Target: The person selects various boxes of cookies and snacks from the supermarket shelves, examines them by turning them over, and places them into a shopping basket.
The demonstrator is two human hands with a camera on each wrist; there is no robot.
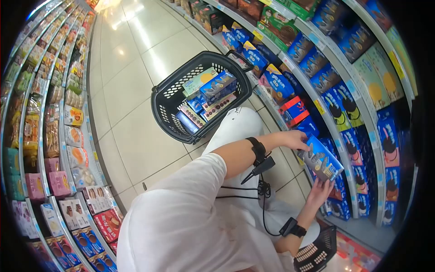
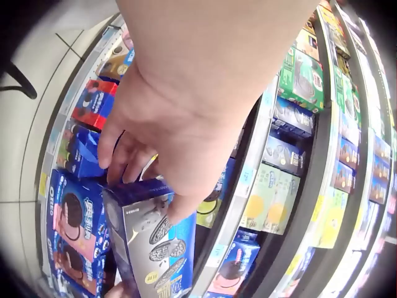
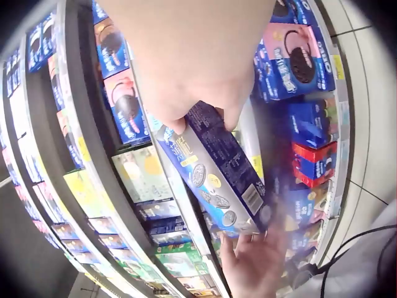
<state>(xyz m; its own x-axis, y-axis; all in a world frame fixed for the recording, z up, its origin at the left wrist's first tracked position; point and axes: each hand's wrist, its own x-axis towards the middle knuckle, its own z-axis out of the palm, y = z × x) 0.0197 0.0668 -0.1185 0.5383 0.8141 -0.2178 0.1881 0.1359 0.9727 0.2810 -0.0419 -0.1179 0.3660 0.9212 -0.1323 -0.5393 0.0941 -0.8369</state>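
A blue and silver box of Oreo cookies (image 1: pixel 322 159) is held between both hands in front of the right-hand shelves. My left hand (image 1: pixel 295 140) grips its far end, the thumb on the printed face and the fingers behind, as the left wrist view shows. At the opposite end my right hand (image 1: pixel 319 193) pinches the box between thumb and fingers. The right wrist view shows a dark side panel (image 3: pixel 226 146) with small print and a barcode. Blue Oreo boxes (image 2: pixel 77 214) with pink panels stand on the shelf close by.
A black basket (image 1: pixel 213 60) on the tiled floor holds several boxes, blue and pale green among them. Another black basket (image 1: pixel 322 247) is at the lower right. Packed shelves (image 1: pixel 68 149) line the left of the aisle. A black cable (image 1: pixel 264 217) hangs by the legs.
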